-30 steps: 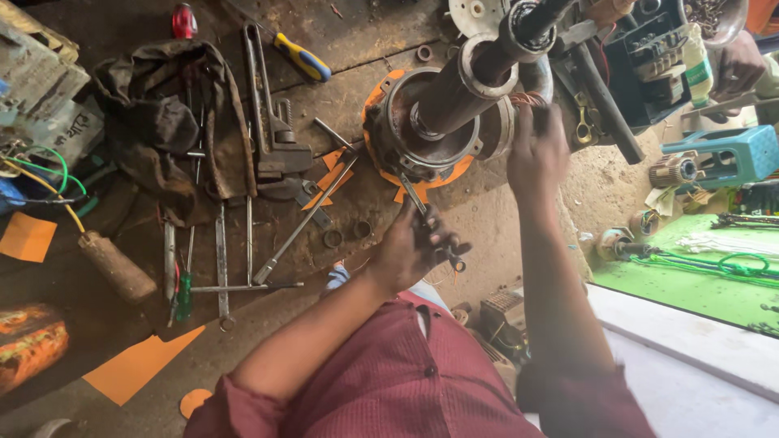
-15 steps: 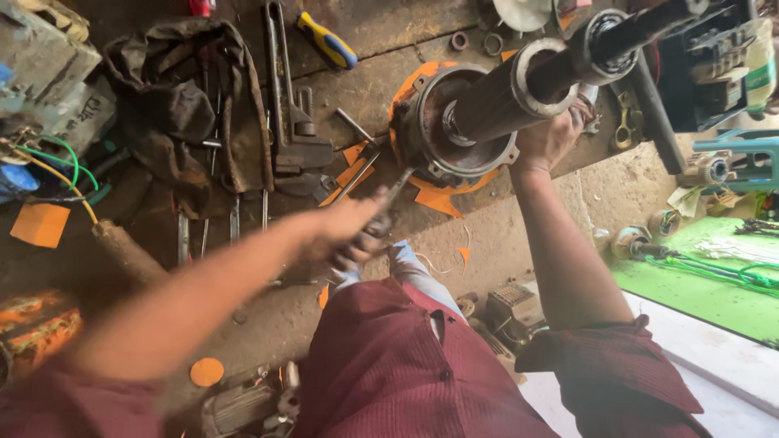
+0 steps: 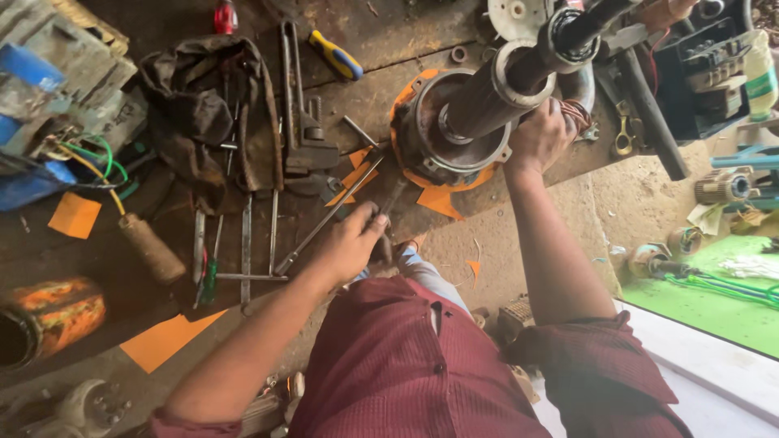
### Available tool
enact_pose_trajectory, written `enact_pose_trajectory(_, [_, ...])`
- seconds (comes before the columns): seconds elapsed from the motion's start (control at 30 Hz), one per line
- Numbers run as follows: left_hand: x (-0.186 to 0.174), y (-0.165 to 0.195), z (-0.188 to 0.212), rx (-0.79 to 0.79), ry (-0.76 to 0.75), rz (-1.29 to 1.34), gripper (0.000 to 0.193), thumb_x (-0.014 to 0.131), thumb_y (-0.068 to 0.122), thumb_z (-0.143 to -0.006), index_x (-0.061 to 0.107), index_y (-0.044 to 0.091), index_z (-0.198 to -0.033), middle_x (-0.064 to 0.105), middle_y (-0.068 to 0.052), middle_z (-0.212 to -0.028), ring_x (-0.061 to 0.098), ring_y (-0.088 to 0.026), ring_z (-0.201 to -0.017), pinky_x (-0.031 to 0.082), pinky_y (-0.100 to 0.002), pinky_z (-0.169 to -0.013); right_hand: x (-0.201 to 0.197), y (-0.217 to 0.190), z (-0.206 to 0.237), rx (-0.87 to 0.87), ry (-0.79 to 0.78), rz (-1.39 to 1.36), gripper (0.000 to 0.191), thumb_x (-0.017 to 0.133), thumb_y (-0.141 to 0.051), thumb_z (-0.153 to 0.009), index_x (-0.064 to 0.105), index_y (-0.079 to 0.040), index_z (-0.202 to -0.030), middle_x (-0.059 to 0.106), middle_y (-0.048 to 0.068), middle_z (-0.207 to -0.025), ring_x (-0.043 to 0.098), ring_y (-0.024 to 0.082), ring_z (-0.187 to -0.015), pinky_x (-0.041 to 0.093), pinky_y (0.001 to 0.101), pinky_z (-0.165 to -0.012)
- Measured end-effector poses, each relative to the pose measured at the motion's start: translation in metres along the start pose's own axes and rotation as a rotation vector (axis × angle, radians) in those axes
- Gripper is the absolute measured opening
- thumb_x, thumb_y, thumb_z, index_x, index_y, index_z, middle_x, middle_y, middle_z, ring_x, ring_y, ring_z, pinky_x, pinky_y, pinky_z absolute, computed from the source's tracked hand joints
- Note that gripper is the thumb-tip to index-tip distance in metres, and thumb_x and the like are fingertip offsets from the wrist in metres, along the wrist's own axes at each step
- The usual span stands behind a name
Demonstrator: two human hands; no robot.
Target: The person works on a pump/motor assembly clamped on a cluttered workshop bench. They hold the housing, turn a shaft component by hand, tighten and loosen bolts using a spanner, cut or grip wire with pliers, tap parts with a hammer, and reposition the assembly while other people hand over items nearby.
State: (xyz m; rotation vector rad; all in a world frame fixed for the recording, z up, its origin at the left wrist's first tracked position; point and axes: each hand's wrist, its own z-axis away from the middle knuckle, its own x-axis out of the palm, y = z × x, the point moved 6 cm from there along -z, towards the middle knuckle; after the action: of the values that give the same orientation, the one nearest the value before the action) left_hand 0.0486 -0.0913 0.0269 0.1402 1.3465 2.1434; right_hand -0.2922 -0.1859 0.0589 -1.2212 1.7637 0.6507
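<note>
While the left hand point(image 3: 350, 243) closes its fingers around a slim dark tool point(image 3: 388, 212), seemingly a punch or small bar whose tip is hard to make out, the right hand point(image 3: 540, 138) is clamped on the far side of the motor housing point(image 3: 442, 134), fingers curled over its rim beside the copper windings point(image 3: 574, 113). That housing lies on its side on the stained work surface point(image 3: 406, 32), ringed by an orange gasket-like collar point(image 3: 438, 195), with a long steel shaft point(image 3: 527, 73) running out of it toward the upper right. Judging by the grip, the step in hand looks like bringing the tool up to the housing's flange while the other hand steadies the body; the next move would call for setting the tip squarely on the flange edge and keeping the housing from rolling. Just left of the tool hand lie a long rod point(image 3: 324, 221), several flat spanners point(image 3: 243, 243) and a pipe wrench point(image 3: 302, 122), with a greasy dark rag point(image 3: 203, 105) beyond them. Farther out are a yellow-and-blue handled screwdriver point(image 3: 334, 55), a spool of brown twine point(image 3: 150, 247), orange paper scraps point(image 3: 75, 215), and a rusty orange cylinder point(image 3: 49, 320) at the left edge. A green mat point(image 3: 714, 300) lies at the lower right.
</note>
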Motion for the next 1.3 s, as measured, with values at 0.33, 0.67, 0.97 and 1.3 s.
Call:
enact_pose_trajectory(0.33, [0.079, 0.018, -0.034, -0.077, -0.182, 0.682, 0.032, 0.049, 0.024, -0.107, 0.045, 0.006, -0.133, 0.079, -0.017, -0.101, 0.077, -0.025, -0.073, 0.061, -0.037, -0.064, -0.010, -0.010, -0.003, 0.034, -0.072, 0.031, 0.021, 0.070, -0.022, -0.091, 0.070, -0.009, -0.108, 0.072, 0.011, -0.102, 0.068, 0.031, -0.095, 0.043, 0.0435, -0.094])
enact_pose_trajectory(0.67, [0.097, 0.020, -0.035, -0.154, -0.177, 0.941, 0.025, 0.045, 0.026, -0.109, 0.045, 0.008, -0.127, 0.075, -0.019, -0.090, 0.075, -0.031, -0.068, 0.063, -0.042, -0.060, -0.013, -0.012, -0.002, 0.013, -0.027, -0.046, 0.022, 0.069, -0.024, -0.090, 0.072, -0.009, -0.105, 0.073, 0.009, -0.105, 0.067, 0.030, -0.099, 0.042, 0.0442, -0.090])
enact_pose_trajectory(0.97, [0.103, 0.030, -0.041, -0.090, -0.226, 0.985, 0.027, 0.043, 0.031, -0.109, 0.048, 0.005, -0.117, 0.073, -0.019, -0.087, 0.075, -0.032, -0.069, 0.064, -0.045, -0.060, -0.014, -0.013, -0.005, 0.064, -0.050, 0.042, 0.017, 0.067, -0.020, -0.093, 0.072, -0.011, -0.106, 0.072, 0.009, -0.103, 0.066, 0.031, -0.100, 0.043, 0.0452, -0.091])
enact_pose_trajectory(1.3, [0.094, 0.038, -0.033, -0.098, -0.225, 1.031, 0.026, 0.046, 0.031, -0.106, 0.051, 0.010, -0.120, 0.072, -0.016, -0.089, 0.073, -0.027, -0.069, 0.062, -0.042, -0.063, -0.017, -0.011, -0.003, 0.016, 0.016, 0.008, 0.015, 0.061, -0.009, -0.091, 0.070, -0.008, -0.103, 0.071, 0.011, -0.103, 0.068, 0.033, -0.098, 0.047, 0.0463, -0.088])
